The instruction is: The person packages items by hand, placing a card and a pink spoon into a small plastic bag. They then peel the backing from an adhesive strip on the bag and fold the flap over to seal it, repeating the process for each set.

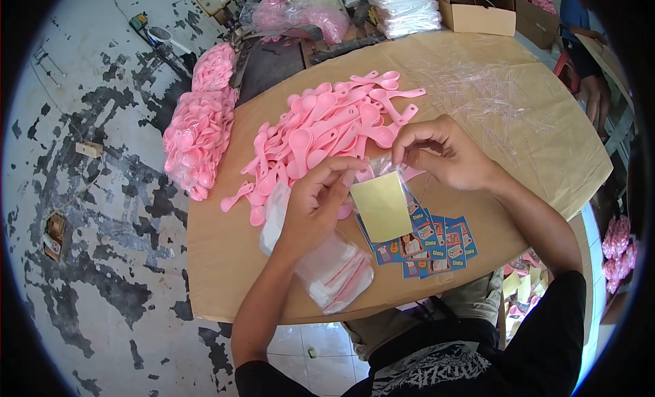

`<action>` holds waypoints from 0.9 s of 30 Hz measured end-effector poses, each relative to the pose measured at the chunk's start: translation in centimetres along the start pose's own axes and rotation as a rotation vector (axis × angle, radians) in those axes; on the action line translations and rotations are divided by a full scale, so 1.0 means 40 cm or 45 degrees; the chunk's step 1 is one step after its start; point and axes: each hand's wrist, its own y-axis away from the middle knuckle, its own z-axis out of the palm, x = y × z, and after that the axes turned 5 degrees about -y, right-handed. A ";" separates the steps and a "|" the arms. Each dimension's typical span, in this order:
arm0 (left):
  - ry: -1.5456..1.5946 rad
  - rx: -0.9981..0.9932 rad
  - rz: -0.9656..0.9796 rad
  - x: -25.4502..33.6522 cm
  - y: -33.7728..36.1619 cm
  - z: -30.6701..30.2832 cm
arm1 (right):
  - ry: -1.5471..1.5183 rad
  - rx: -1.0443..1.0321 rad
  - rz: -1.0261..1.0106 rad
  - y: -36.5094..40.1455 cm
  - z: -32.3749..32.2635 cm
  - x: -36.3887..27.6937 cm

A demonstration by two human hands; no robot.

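Between my two hands hangs a small clear plastic bag (382,167) with a plain yellowish card (382,209) at it; whether the card is fully inside is hard to tell. My left hand (317,204) pinches the bag's left upper edge. Thumb and fingers of my right hand (447,154) close on its right upper edge. Blue printed cards (437,245) lie spread just below and right of the yellowish card. Under my left forearm is a stack of clear plastic bags (338,277). A heap of pink spoons (321,124) lies behind my hands.
Brown paper covers the table (225,281). Thin plastic scraps (477,96) lie at the right back. Bagged pink spoons (201,131) hang over the left edge. Behind stand stacked plastic packs (406,13) and a cardboard box (477,13). Another person (580,28) sits at far right.
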 end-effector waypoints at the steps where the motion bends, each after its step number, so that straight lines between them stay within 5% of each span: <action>1: -0.010 -0.017 -0.010 0.000 0.000 -0.001 | 0.028 -0.008 -0.022 0.000 -0.002 0.000; 11: 0.218 -0.128 0.029 -0.017 0.006 -0.020 | 0.185 -0.002 -0.038 -0.003 -0.001 0.013; 16: -0.126 -0.025 -0.064 -0.022 0.004 -0.002 | 0.321 -0.025 -0.087 -0.005 -0.003 0.009; 19: 0.013 0.028 -0.023 -0.048 0.000 0.010 | 0.717 0.159 -0.204 -0.012 -0.038 0.016; 22: 0.036 0.027 -0.041 -0.019 0.004 0.017 | 0.021 0.287 -0.149 -0.018 -0.035 0.006; 27: 0.034 -0.015 -0.025 0.003 0.007 0.009 | 0.232 -0.238 0.286 0.003 0.027 -0.049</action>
